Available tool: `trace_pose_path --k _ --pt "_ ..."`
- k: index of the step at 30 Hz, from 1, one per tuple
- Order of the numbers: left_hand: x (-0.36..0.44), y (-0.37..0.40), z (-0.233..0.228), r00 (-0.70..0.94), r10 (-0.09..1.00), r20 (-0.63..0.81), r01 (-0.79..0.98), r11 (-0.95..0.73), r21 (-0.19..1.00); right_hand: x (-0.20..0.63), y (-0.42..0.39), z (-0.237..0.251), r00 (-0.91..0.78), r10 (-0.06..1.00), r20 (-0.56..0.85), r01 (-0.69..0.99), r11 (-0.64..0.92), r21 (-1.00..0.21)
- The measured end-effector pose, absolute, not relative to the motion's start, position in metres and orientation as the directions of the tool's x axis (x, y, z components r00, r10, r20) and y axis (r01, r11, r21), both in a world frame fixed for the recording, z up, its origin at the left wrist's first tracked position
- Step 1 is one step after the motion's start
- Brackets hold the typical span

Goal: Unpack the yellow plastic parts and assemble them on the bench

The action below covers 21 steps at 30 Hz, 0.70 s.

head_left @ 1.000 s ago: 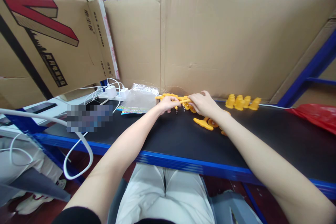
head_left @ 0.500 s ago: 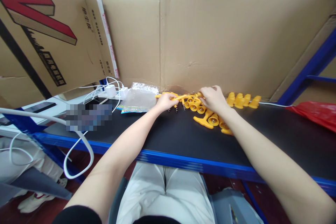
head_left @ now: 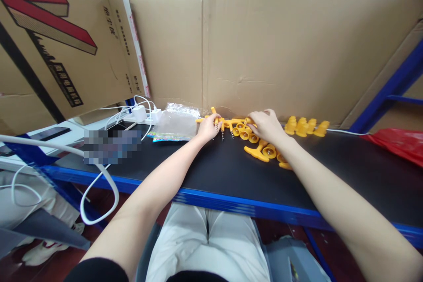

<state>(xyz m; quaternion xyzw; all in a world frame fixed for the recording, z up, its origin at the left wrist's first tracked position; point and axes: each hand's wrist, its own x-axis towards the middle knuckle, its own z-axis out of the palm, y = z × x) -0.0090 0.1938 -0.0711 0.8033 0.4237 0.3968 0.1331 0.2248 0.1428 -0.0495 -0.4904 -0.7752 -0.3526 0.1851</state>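
Note:
My left hand [head_left: 209,128] is closed on a corkscrew [head_left: 213,112] with a yellow handle, its metal spiral pointing down past the fingers. More yellow-handled corkscrews [head_left: 228,123] lie side by side just right of it, spirals toward me. My right hand [head_left: 267,125] pinches a small yellow plastic piece [head_left: 249,120] at its fingertips; most of that piece is hidden. Below the right hand lie several yellow bell-shaped cups [head_left: 245,135] with their open ends facing me. A yellow T-shaped handle [head_left: 256,154] lies nearer, beside another cup [head_left: 269,151].
Yellow cups [head_left: 301,127] stand in a group right of my right hand. Clear plastic bags [head_left: 176,123] lie to the left, near white chargers [head_left: 139,113] and cables. A cardboard wall [head_left: 280,53] closes off the back. Red plastic [head_left: 401,143] lies at the far right.
The corkscrew in my left hand has turned from lying sideways toward my right hand to standing upright, spiral down. My right hand has barely moved.

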Motion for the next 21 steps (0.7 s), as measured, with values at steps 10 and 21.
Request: trace_pose_path --k 10,21 --pt "-0.005 0.206 -0.089 0.511 0.778 0.366 0.669 -0.627 0.399 0.226 0.144 -0.052 -0.463 0.638 0.615 0.885 0.296 0.359" --pt "-0.005 0.207 -0.096 0.439 0.804 0.4 0.704 -0.585 0.404 0.296 0.155 -0.036 0.042 0.467 0.883 0.992 0.087 -0.093"
